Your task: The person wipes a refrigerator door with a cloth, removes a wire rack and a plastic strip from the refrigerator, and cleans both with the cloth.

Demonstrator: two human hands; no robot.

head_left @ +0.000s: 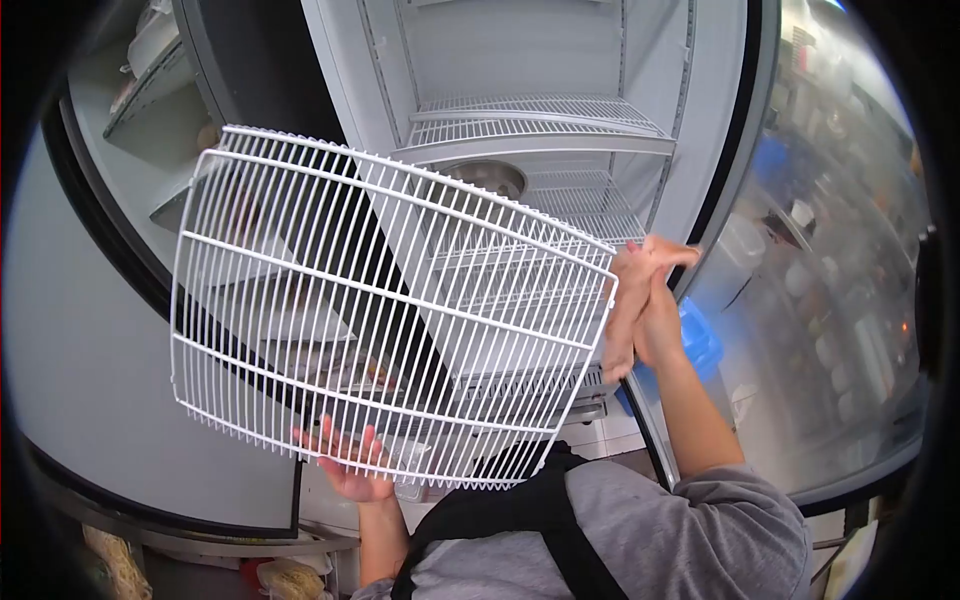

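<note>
A white wire shelf (400, 292) is held up, tilted, in front of an upright fridge. My left hand (355, 478) supports its near lower edge, the fingers spread behind the bars and the palm below. At the shelf's right edge, my right hand (657, 318) grips a pinkish-brown cloth (624, 312). The cloth hangs along that edge and covers part of my fingers.
The fridge holds further wire shelves (540, 122) and a round metal bowl (488, 178). Its glass door (835, 260) stands open at right, near a blue container (702, 338). Another open compartment (140, 130) with shelves lies left. Bagged food (290, 578) sits low down.
</note>
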